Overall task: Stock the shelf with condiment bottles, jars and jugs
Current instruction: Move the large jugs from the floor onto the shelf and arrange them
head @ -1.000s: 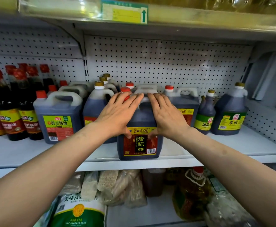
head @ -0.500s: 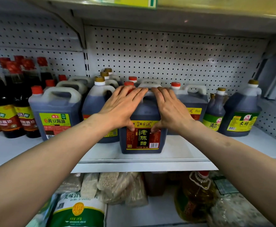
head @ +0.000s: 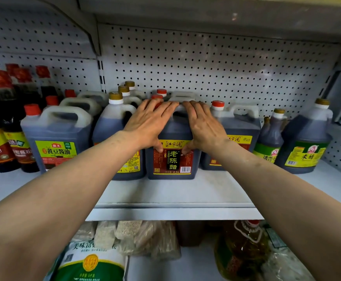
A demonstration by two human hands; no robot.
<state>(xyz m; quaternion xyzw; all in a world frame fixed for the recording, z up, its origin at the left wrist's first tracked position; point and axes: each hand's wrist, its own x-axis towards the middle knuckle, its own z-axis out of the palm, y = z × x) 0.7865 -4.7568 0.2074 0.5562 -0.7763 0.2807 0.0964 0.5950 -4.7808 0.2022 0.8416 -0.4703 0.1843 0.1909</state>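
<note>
A dark vinegar jug with a red, black and yellow label stands on the white shelf, set back from the front edge. My left hand lies flat over its top left shoulder, thumb on the label. My right hand presses its top right shoulder, thumb on the label too. Both palms clasp the jug from either side. Its handle and cap are mostly hidden under my fingers. An identical jug stands just right of it, and a gold-capped jug just left.
A soy sauce jug and tall red-capped bottles fill the left. Two green-labelled vinegar bottles stand at the right. A pegboard wall closes the back, an upper shelf sits overhead. Below lie a rice bag and an oil bottle.
Both hands have pushed the vinegar jug deeper onto the shelf, away from the front edge and level with its neighbours. The view has moved closer and tilted down.
</note>
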